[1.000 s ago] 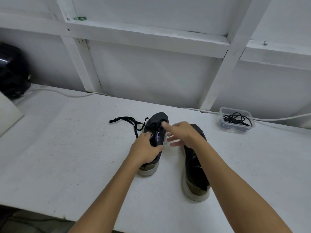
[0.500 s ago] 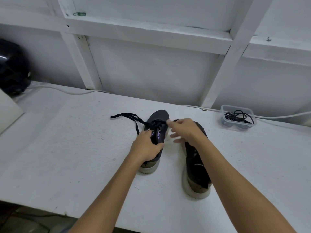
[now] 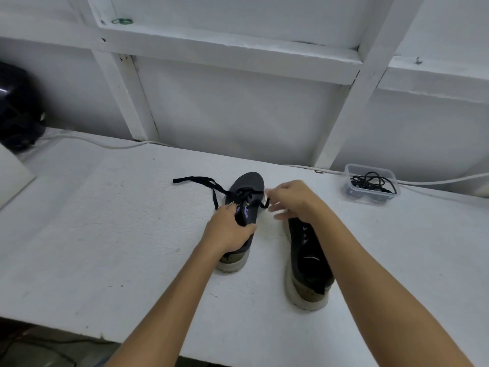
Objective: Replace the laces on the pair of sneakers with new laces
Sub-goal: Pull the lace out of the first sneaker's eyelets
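the left sneaker (image 3: 247,200) sits on the white table (image 3: 105,234), toe away from you, gripped round its middle by your left hand (image 3: 227,230). just right of that grip, your right hand (image 3: 292,200) pinches the old black lace (image 3: 264,203); its other end trails left across the table. the right sneaker (image 3: 308,258) lies under your right wrist. farther right, a clear container (image 3: 370,184) holds coiled black laces (image 3: 371,181).
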